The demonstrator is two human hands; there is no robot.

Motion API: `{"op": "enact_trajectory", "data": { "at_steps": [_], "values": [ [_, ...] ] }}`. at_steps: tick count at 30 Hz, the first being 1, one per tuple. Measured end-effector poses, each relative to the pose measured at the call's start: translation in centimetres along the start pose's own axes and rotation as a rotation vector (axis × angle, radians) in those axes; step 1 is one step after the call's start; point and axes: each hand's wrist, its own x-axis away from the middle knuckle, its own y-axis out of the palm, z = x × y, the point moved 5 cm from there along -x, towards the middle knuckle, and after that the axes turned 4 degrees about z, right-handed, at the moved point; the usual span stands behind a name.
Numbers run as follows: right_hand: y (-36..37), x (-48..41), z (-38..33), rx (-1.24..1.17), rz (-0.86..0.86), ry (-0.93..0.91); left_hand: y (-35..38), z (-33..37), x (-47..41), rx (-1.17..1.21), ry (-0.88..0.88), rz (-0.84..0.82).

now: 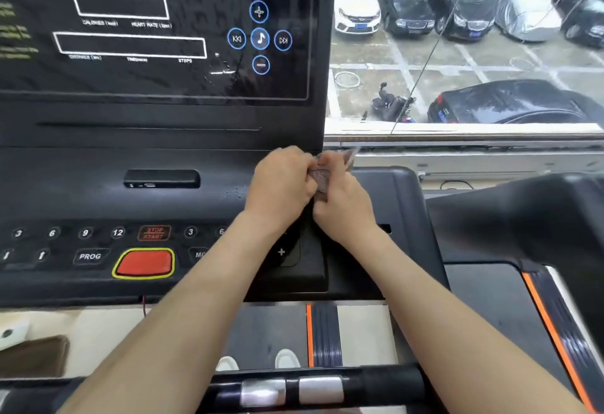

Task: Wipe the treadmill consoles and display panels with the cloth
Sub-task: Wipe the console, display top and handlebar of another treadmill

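A black treadmill console [98, 204] fills the left of the head view, with a glossy display panel [157, 54] above it streaked with wet marks. Both my hands meet at the console's right end, just below the panel's lower right corner. My left hand [281, 181] and my right hand [343, 204] grip a small brownish cloth [322, 175] bunched between them. Most of the cloth is hidden by my fingers; a bit sticks out at the top right.
A red stop button [143, 263] and number keys line the console's front. A handlebar with metal sensors [294, 390] crosses the bottom. Another treadmill [523, 217] stands to the right. A window [457, 54] behind overlooks parked cars.
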Motion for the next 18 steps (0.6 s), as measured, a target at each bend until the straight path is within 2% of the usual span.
{"op": "enact_trajectory", "data": {
  "at_steps": [5, 8, 11, 14, 18],
  "values": [
    [-0.9, 6.6, 0.4, 0.027, 0.051, -0.077, 0.5, 0.5, 4.5, 0.023, -0.034, -0.134],
    [-0.8, 10.5, 0.0, -0.02, 0.022, -0.136, 0.6, 0.9, 8.6, 0.058, -0.001, -0.161],
    [-0.5, 12.8, -0.8, -0.024, -0.051, -0.254, 0.5, 0.6, 11.5, 0.14, 0.039, -0.093],
    [0.2, 12.9, -1.1, 0.031, -0.134, -0.258, 0.0, 0.0, 12.6, 0.172, 0.026, -0.011],
    [3.6, 10.2, -4.5, 0.252, -0.212, -0.403, -1.8, -4.4, 12.8, 0.102, -0.136, 0.147]
  ]
}}
